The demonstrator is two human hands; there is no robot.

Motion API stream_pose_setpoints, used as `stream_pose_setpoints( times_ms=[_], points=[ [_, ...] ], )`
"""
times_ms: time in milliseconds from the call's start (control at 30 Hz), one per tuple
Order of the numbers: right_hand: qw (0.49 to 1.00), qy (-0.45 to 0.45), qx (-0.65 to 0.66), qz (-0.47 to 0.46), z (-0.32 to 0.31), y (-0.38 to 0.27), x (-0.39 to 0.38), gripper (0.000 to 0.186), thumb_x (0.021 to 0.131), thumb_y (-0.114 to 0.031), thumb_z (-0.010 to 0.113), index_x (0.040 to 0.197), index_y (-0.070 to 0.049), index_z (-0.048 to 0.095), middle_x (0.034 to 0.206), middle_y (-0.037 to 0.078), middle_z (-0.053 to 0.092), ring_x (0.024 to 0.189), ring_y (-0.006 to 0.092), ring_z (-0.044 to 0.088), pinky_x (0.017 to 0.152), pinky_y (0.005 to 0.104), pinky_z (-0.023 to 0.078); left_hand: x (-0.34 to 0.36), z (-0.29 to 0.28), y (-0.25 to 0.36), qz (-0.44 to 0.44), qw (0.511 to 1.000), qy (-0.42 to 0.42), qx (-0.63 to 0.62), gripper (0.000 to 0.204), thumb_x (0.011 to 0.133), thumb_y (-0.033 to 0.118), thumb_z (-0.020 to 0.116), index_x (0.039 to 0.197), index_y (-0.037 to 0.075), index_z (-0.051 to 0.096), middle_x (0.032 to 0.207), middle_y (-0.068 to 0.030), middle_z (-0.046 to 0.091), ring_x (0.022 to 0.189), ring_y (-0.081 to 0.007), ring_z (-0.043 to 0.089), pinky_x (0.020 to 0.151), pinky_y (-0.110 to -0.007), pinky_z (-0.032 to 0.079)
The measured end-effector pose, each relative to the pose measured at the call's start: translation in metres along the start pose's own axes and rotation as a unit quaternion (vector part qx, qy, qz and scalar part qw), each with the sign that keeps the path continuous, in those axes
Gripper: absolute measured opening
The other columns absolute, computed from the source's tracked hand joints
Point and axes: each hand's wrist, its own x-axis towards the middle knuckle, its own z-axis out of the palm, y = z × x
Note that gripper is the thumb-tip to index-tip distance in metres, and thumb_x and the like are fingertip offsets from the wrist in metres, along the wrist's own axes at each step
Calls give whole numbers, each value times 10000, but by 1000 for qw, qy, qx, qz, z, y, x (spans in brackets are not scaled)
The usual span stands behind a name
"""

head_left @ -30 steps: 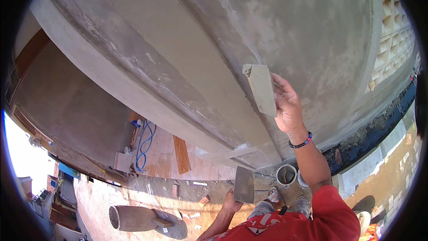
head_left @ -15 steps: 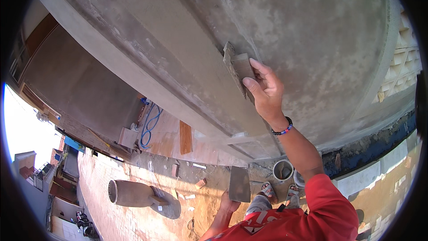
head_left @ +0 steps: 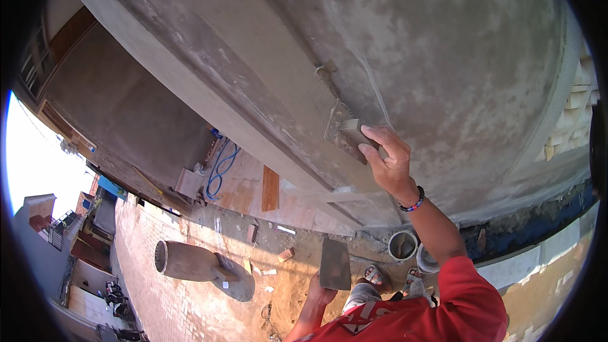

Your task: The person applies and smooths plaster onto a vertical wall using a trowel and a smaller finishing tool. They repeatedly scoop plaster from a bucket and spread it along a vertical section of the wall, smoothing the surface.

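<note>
My right hand (head_left: 389, 161) grips the handle of a grey, mortar-coated float (head_left: 337, 132), its flat face against the plastered wall (head_left: 456, 76) along the inner edge of a raised band (head_left: 266, 69). Wet mortar (head_left: 326, 79) shows in the corner just above the float. Low at the bottom centre my left hand (head_left: 320, 290) holds a flat, dark grey board (head_left: 335, 264) by its lower left part; its fingers are partly hidden.
Two buckets (head_left: 402, 245) stand at the wall's foot near my sandalled feet (head_left: 373, 274). A large grey cylinder (head_left: 187, 259) lies left on the ground. A blue hose (head_left: 218, 171) and wooden plank (head_left: 270, 187) are further back. A dark trench (head_left: 506, 228) runs right.
My right hand first turned the float onto the wall, then moved it down along the band, with wet mortar now showing above it. The view has shifted slightly; my left hand still holds the board low.
</note>
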Motion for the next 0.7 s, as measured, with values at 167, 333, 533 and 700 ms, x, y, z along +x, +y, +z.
stream_pose_setpoints(
  times_ms=[167,333,533,700],
  points=[
    [969,35,220,109,-3,-7,35,383,881,4,619,1254,9,538,1073,91,633,978,132,594,823,292,502,19,-23,-1,-21,999,-26,-16,300,945,124,410,1175,-9,550,1068,-102,627,938,-208,620,827,-338,516],
    [975,-12,154,158,8,-24,77,348,889,-29,621,1229,14,565,1079,98,636,962,130,595,818,275,500,18,0,-1,-20,1000,-3,-16,288,945,114,425,1173,-7,552,1068,-95,626,929,-201,619,812,-326,518],
    [978,5,118,171,7,4,20,330,873,-25,634,1196,23,587,1097,109,636,962,143,609,833,276,501,17,3,0,-28,999,6,-24,285,945,111,418,1161,-9,559,1066,-99,627,920,-204,618,804,-325,515],
    [964,-8,113,241,-33,23,-48,363,878,-19,627,1228,36,548,1102,131,634,955,161,622,811,285,519,24,-9,0,-20,999,2,-27,285,938,102,413,1148,-23,559,1053,-107,627,910,-201,617,795,-320,515]
  ],
)
